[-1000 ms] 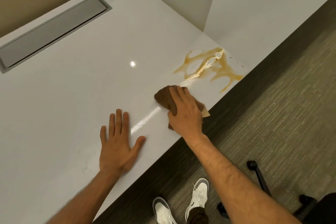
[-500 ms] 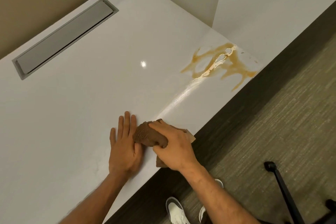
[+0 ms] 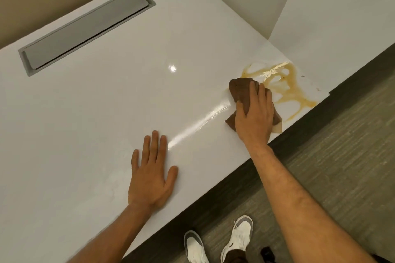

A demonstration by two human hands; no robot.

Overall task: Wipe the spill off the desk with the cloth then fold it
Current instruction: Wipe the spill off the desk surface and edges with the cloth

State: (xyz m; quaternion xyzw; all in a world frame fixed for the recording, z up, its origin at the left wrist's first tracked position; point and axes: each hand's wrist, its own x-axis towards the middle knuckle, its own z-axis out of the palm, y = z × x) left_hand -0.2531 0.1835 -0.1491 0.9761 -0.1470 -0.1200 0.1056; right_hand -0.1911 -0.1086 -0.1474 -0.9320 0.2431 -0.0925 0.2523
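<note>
A brown spill (image 3: 286, 85) spreads over the right front corner of the white desk (image 3: 106, 102). At the spill's left edge lies the bunched brown cloth (image 3: 240, 89). My right hand (image 3: 254, 117) lies on top of it, fingers draped over the cloth, a fold bulging between thumb and forefinger. A pale corner of the cloth sticks out by the desk's front edge. My left hand (image 3: 151, 173) rests flat on the desk, palm down and fingers spread, well left of the cloth. A shiny wet streak (image 3: 198, 126) runs between the two hands.
A grey cable flap (image 3: 85, 34) is set into the desk at the back left. A white partition (image 3: 342, 6) stands behind the spill at the right. The desk's front edge runs diagonally above carpet, where my white shoes (image 3: 237, 235) show.
My right hand pulled the cloth back beside my left hand, then pushed it out again to the spill's left edge. My left hand stayed flat on the desk.
</note>
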